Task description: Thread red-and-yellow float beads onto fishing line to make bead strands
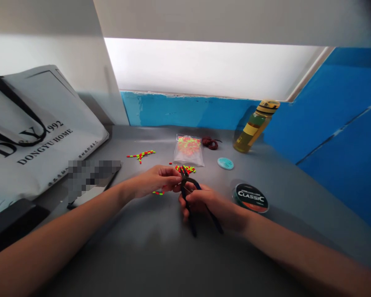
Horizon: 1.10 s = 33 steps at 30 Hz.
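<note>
Right hand: clenched round the dark handles of the pliers, low over the bench.
Left hand: fingertips pinched at the pliers' tip; what they grip is too small to tell.
Spool: near, right of the pliers.
Beads: loose heap just beyond the pliers' tip.
Bead bag: farther beyond the pliers, behind the heap.
Bottle: far right of the pliers, by the wall.

I see white tote bag far left, yellow bottle against blue wall, line spool right, bead packet beside red cord.
</note>
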### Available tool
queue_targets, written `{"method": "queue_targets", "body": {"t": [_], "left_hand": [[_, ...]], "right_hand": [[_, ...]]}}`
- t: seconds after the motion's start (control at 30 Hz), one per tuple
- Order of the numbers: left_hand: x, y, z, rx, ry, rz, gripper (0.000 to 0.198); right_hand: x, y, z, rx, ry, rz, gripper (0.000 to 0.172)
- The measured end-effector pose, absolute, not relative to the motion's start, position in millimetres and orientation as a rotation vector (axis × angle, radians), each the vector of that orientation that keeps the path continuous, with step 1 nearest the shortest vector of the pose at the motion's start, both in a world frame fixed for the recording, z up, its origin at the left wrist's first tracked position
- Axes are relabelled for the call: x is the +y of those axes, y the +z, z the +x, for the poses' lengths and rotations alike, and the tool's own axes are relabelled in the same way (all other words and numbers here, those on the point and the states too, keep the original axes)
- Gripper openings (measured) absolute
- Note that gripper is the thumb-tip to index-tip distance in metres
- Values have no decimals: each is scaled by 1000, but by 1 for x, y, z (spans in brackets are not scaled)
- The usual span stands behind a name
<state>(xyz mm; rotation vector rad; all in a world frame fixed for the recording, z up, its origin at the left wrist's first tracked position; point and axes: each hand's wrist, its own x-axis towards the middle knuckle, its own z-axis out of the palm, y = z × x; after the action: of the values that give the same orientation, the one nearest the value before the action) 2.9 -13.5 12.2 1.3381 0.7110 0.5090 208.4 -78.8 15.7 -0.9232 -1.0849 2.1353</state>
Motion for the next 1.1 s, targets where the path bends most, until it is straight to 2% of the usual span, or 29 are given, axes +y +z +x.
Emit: {"method": "queue_targets", "body": {"t": [0.27,0.3,0.4,0.47,0.63,0.83,1.1], "left_hand": [[-12,8,5,760,647,1322,18],[-13,10,6,747,668,1279,23],[-17,19,8,698,666,1182,55],[-20,25,9,656,619,1173,61],[-21,27,7,593,535,1230,46],[-16,21,3,588,481,1331,15],[-19,14,8,661,567,1245,21]], "right_hand": [[-70,10,212,-1064,2179,-828,26],[-70,10,213,-1060,2196,-812,25],[-71,10,213,-1029,2271,-755,25],[-72,9,213,-1018,2297,-744,24],[-75,11,214,-1075,2270,-772,24],[-74,14,216,-1132,2247,-788,27],[-70,2,219,-1027,2277,-713,26]]}}
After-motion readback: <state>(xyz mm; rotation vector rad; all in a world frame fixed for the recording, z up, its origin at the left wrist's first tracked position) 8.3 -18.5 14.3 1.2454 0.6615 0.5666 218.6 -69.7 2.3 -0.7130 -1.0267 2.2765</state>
